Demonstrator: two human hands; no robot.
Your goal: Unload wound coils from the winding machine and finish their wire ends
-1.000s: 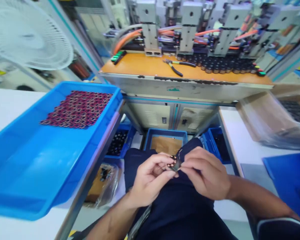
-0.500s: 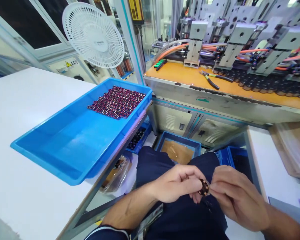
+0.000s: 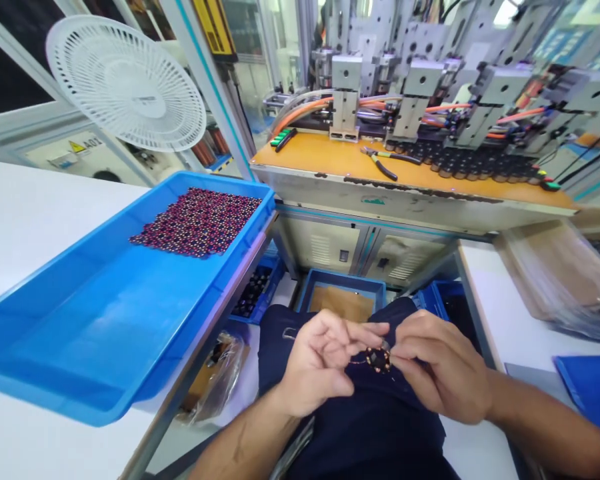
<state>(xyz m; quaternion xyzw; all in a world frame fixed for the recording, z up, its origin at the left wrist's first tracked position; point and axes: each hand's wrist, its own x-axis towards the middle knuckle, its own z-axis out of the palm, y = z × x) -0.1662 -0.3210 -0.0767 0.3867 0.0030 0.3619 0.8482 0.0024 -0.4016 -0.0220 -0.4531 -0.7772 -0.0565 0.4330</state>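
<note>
A small round stator (image 3: 379,360), dark in the centre with copper windings around its rim, is held above my lap. My right hand (image 3: 443,367) pinches it at its right edge between thumb and fingertips. Left of it is my left hand (image 3: 317,363), its thumb spread away from the fingers and the palm partly turned up. Its fingertips reach over the stator's upper left side; whether they touch it I cannot tell. Thin wire ends show beside the stator.
A blue tray (image 3: 80,320) on the white table at left holds many small dark-red and copper parts (image 3: 200,223). Pliers (image 3: 383,163) lie on the orange bench (image 3: 310,157) under the machine. A fan (image 3: 130,87) stands behind. Plastic-wrapped cardboard (image 3: 555,273) lies at right.
My left hand has let go of the stator and opened, thumb swinging away. My right hand keeps the stator, now tilted to show more of its face. The view has turned right.
</note>
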